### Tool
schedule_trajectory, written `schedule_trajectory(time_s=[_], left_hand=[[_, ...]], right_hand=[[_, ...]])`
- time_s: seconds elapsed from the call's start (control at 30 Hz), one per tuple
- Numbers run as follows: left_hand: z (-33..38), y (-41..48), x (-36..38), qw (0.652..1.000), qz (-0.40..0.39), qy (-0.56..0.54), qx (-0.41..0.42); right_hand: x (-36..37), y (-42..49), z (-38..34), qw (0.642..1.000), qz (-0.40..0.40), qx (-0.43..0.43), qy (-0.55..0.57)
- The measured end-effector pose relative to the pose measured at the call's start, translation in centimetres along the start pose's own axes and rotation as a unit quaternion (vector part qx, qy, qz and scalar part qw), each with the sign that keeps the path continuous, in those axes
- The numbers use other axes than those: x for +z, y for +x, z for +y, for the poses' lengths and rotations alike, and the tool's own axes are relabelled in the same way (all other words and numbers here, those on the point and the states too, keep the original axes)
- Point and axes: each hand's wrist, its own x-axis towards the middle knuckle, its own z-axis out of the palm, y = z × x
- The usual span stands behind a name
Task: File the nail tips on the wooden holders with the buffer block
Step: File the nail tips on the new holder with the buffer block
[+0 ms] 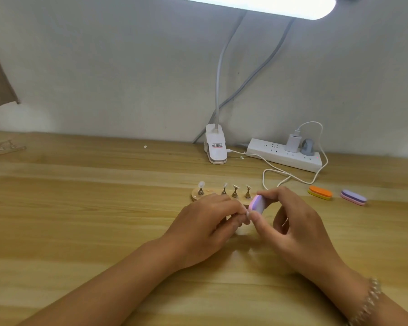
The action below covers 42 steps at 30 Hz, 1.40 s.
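Buffer block (257, 205), pink and lilac, sat in your right hand (299, 229), pinched between thumb below and fingers curled over the top, its rounded end turned toward your left. Your left hand (205, 223) was closed in, fingertips gathered on a small pale nail tip (247, 213) that touched the block's lower end; whatever carried that tip was hidden under the fingers. Both hands met just in front of the wooden holder (195, 196), which lay on the worktop (80, 208) with four metal stands upright, each with a mounted tip (201, 184); the holder's right end was covered by your knuckles. To the right, well apart from your hands, lay an orange and yellow block (320, 193) and, further right, a purple and pink block (353, 197). Behind, by the wall, stood a white clip lamp base (215, 147) and a power strip (283, 156) with a white cable (271, 171) looping forward. Beaded bracelet (372, 300) noted on your right wrist.
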Motion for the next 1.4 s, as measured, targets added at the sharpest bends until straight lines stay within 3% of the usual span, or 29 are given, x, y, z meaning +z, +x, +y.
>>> schedule_trajectory(time_s=[0.1, 0.27, 0.4, 0.57, 0.7, 0.87, 1.03, 1.23, 1.4], left_hand=[[0.1, -0.2, 0.1, 1.000, -0.017, 0.017, 0.007], [0.1, 0.0, 0.1, 1.000, 0.002, 0.008, 0.002], [-0.2, 0.2, -0.1, 0.999, 0.036, -0.002, -0.016], [0.0, 0.1, 0.1, 1.000, 0.012, 0.001, -0.006], [-0.3, 0.1, -0.1, 0.999, 0.034, -0.006, -0.024], [0.3, 0.1, -0.1, 0.999, 0.014, 0.037, -0.001], [0.0, 0.1, -0.3, 0.999, 0.019, 0.030, -0.017], [0.7, -0.1, -0.1, 0.995, 0.020, 0.093, 0.032], [0.2, 0.1, -0.4, 0.998, 0.046, 0.038, -0.017]], right_hand=[[0.1, -0.3, -0.4, 1.000, -0.010, -0.026, -0.001], [0.0, 0.0, 0.0, 1.000, -0.010, 0.004, 0.028], [0.2, -0.6, -1.0, 0.997, -0.047, -0.058, -0.010], [-0.1, 0.1, -0.1, 0.999, 0.004, 0.004, 0.031], [0.3, -0.7, -1.2, 0.996, -0.035, -0.072, -0.042], [0.0, -0.1, -0.4, 1.000, -0.001, -0.025, 0.004], [0.2, -0.7, -1.3, 0.994, -0.036, -0.089, -0.054], [0.0, -0.2, -0.6, 0.999, 0.009, -0.037, -0.011], [0.3, -0.6, -1.2, 0.995, -0.027, -0.079, -0.045]])
